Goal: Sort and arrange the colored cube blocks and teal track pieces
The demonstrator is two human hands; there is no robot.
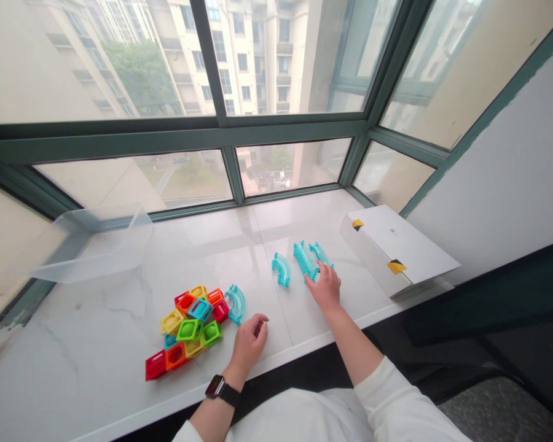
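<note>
My right hand is at the near end of a stack of straight translucent teal track pieces, thumb and fingers closed around that end. Another teal track piece lies just right of the stack, partly behind my fingers. To the left is a group of curved teal track pieces. Resting near the counter's front edge, my left hand is loosely curled with nothing visible in it. A curved teal track piece lies just beyond it, against a pile of colourful plastic blocks.
A clear plastic bin stands at the back left of the white marbled counter. On the right sits a white box with yellow-and-black tape pieces. Green-framed windows border the back, and a dark chair is at lower right.
</note>
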